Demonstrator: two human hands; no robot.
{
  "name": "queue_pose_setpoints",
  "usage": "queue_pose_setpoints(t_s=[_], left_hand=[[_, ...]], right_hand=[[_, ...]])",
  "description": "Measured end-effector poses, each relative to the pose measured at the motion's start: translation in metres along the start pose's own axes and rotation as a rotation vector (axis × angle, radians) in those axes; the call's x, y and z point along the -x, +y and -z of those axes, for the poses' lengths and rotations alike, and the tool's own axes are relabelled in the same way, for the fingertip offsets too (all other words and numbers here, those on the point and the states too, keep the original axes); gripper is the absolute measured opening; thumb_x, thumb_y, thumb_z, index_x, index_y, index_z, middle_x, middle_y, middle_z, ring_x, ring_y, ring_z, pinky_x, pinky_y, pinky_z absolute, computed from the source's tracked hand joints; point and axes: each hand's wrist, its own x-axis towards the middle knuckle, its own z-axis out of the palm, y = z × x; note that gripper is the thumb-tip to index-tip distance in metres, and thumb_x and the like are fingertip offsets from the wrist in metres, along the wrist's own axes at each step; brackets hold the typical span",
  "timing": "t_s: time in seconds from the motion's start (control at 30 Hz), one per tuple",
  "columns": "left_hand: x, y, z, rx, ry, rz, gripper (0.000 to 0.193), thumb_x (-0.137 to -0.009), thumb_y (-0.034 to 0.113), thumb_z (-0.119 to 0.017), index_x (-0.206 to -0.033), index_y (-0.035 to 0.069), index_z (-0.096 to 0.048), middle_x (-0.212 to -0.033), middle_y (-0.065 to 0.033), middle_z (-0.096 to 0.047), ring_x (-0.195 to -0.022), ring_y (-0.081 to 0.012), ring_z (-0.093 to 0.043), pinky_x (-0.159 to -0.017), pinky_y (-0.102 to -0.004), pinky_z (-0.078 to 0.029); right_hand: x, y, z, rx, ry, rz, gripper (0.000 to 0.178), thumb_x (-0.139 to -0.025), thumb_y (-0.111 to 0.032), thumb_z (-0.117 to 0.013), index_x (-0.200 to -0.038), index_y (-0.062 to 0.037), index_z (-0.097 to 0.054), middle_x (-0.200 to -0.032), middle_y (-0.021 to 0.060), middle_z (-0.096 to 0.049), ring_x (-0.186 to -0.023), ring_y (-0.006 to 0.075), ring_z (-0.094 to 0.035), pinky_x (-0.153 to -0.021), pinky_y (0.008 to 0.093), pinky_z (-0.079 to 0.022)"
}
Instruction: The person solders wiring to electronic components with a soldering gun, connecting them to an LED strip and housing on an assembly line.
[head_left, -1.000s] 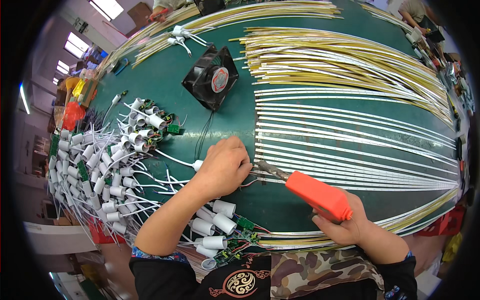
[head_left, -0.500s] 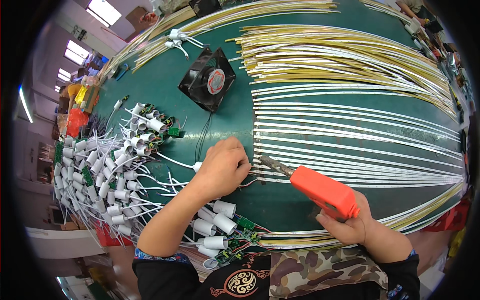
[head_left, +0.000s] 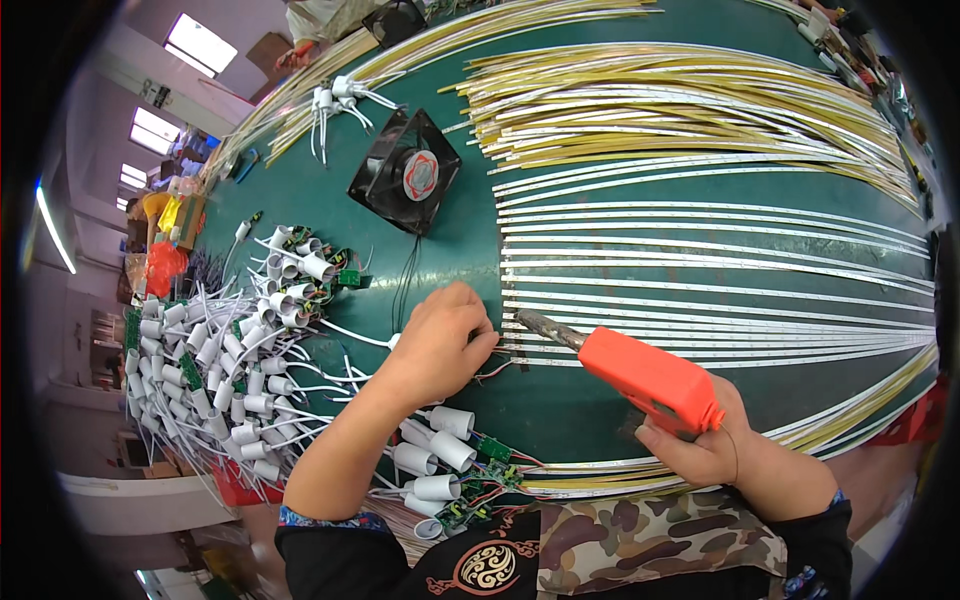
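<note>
My right hand (head_left: 705, 445) grips a red soldering gun (head_left: 645, 375). Its dark metal tip points left and sits at the left ends of the white LED strips (head_left: 620, 312). Close to that tip is my left hand (head_left: 440, 340), its fingers curled and pinched at the strip ends; whatever they hold is hidden. Just left of the hand, a white cylindrical housing (head_left: 394, 342) on a white cable is partly covered by it. Thin red and white wires (head_left: 493, 372) show below the fingertips.
A black fan (head_left: 408, 172) stands beyond my left hand. White housings with cables (head_left: 215, 370) pile up at left, and several with green circuit boards (head_left: 437, 487) lie near my body. Yellow-and-white strips (head_left: 660, 105) are heaped at the back. A person (head_left: 325, 18) is at the far edge.
The view has shifted slightly. My hands and the soldering gun keep nearly the same place over the strip ends. More white housings show in the small group behind the fan.
</note>
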Motion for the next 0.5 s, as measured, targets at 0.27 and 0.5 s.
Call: queue_pose_setpoints(t_s=[0.27, 0.5], left_hand=[[0.013, 0.01, 0.018, -0.197, -0.1, -0.193, 0.035, -0.077, 0.006, -0.072, -0.11, 0.005, -0.063, -0.101, -0.0122, -0.06, -0.099, -0.0326, -0.058, -0.084, -0.0406, -0.048], [0.012, -0.002, 0.014, -0.018, -0.058, -0.201, 0.018, -0.082, 0.005, -0.066, -0.099, 0.005, -0.066, -0.095, -0.0113, -0.059, -0.091, -0.0324, -0.059, -0.079, -0.0406, -0.049]], right_hand=[[0.0, 0.002, 0.001, -0.035, 0.025, -0.001, 0.052, -0.077, -0.009, -0.074, -0.125, -0.0003, -0.054, -0.097, 0.012, -0.064, -0.079, 0.0274, -0.065, -0.071, 0.0341, -0.052], [0.003, 0.002, 0.0, -0.098, 0.044, -0.039, 0.051, -0.078, -0.01, -0.074, -0.124, 0.0005, -0.055, -0.095, 0.0121, -0.064, -0.076, 0.0266, -0.065, -0.069, 0.0338, -0.051]])
